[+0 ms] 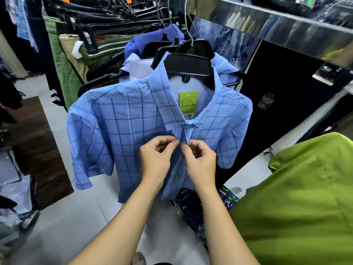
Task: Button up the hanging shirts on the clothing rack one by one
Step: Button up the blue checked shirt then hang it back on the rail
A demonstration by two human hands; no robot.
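A light blue checked shirt (133, 119) hangs at the front of the row on a black plastic hanger (188, 66), whose metal hook goes up to the shiny steel rail (277, 25) of the clothing rack. Inside the open collar a lime green tag (188, 104) hangs down. The top button at the collar is closed; below it the two front edges meet where the hands work.

The left hand (155, 159) pinches the left edge of the shirt front between thumb and forefinger, the other fingers curled in. The right hand (200, 161) pinches the opposite edge in the same way, and the fingertips of both hands almost touch (the button itself is hidden between them).

Behind this shirt more blue shirts (145, 44) hang on similar hangers. A green shirt (305, 197) fills the lower right corner. On the grey floor lie packed garments in plastic (191, 203).
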